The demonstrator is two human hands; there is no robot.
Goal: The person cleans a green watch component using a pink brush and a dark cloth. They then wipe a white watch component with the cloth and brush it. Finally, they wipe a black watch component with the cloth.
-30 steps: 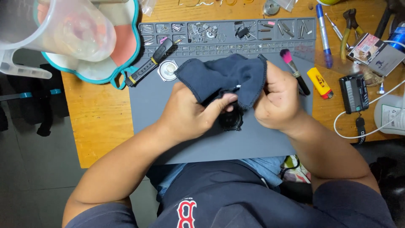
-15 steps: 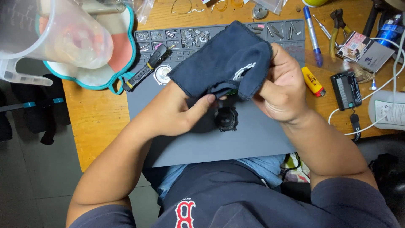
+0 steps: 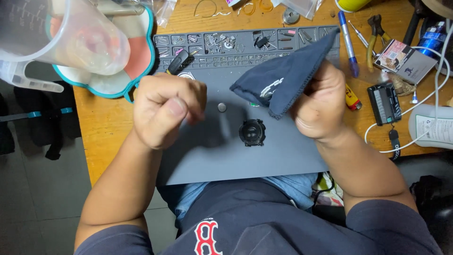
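Where the two hands were pressed together around the cloth and the round part half a second ago, they have now drawn apart, and the small round black watch-like case [image 3: 252, 132] lies bare on the flat grey silicone work mat [image 3: 283, 156], in the middle between them and touching neither. The left hand [image 3: 165, 111] hovers above the mat's left side, curled into a loose fist with thumb laid over the fingers; whether anything tiny is pinched inside I cannot tell. The right hand [image 3: 318, 106] is closed on the dark navy cloth with pale stitched edge [image 3: 283, 78], which hangs up and to the left from its grip, clear of the case. Judging from this, the wiping stroke looks finished and the case is left free for a look or a fresh hold (though that is only a reading of how things lie).

Just beyond the case a small grey disc [image 3: 222, 107] sits on the mat. Farther off, the mat's moulded compartments [image 3: 226, 42] hold screws and small parts. At the far left stands a clear plastic measuring jug [image 3: 61, 38] over a teal-rimmed tray [image 3: 141, 71]; at the far right lie a blue pen [image 3: 348, 40] and pliers [image 3: 377, 26].
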